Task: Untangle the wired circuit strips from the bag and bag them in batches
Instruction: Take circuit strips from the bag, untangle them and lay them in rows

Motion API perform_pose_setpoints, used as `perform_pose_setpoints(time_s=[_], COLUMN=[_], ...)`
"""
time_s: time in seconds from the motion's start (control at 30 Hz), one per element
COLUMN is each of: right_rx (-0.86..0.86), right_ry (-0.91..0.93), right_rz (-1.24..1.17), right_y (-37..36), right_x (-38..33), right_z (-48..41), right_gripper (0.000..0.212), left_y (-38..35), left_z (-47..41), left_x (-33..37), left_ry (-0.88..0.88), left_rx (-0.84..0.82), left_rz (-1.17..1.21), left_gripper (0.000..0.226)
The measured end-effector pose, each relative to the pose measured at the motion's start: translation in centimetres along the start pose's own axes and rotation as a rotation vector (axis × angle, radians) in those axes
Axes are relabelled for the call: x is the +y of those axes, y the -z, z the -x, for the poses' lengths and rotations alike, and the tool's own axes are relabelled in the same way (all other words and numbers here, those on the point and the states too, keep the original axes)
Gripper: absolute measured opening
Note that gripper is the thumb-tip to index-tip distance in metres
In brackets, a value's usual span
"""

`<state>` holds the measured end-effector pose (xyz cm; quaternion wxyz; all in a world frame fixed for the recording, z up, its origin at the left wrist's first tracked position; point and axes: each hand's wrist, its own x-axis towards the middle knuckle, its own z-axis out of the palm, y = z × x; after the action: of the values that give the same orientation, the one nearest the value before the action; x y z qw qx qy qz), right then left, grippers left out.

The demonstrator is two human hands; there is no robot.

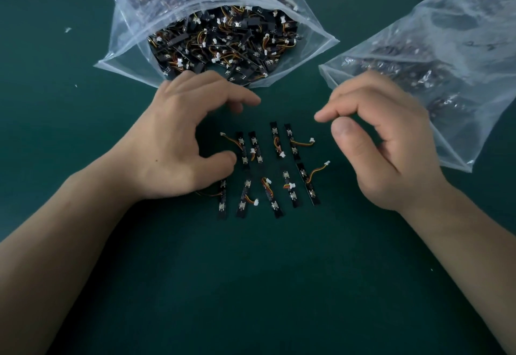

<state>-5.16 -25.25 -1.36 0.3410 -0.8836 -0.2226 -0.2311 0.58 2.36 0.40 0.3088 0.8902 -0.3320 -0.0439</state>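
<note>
Green mat (251,285) lies bare nearside; circuit strips (308,185) sit in two rows between left hand (178,137) and right hand (388,145), both loosely curled, empty, just below the open bag (131,36).

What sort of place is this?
Likely an electronics sorting or packing bench: a green work mat, an open clear bag heaped with wired circuit strips, and separated strips lined up in two rows.

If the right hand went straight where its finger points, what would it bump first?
Probably the left hand: the right hand points its index finger left across the gap above the circuit strips. Depth is unclear.
</note>
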Motion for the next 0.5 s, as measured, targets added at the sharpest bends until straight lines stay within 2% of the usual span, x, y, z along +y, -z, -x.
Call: perform_pose_setpoints(time_s=[0.2,0.4,0.5], right_rx=[0.023,0.014,-0.051], right_ry=[-0.045,-0.048,-0.036], right_rz=[-0.033,-0.048,-0.028], right_y=[-0.06,0.06,0.15], right_x=[0.36,0.37,0.02], right_z=[-0.42,-0.34,-0.29], right_gripper=[0.026,0.025,0.024], left_y=[-0.05,-0.59,-0.70], left_z=[0.04,-0.08,-0.16], left_x=[-0.13,-0.42,-0.58], left_ry=[0.008,0.019,0.005], left_rx=[-0.013,0.056,0.082], left_rz=[-0.024,-0.020,-0.024], left_gripper=[0.073,0.063,0.057])
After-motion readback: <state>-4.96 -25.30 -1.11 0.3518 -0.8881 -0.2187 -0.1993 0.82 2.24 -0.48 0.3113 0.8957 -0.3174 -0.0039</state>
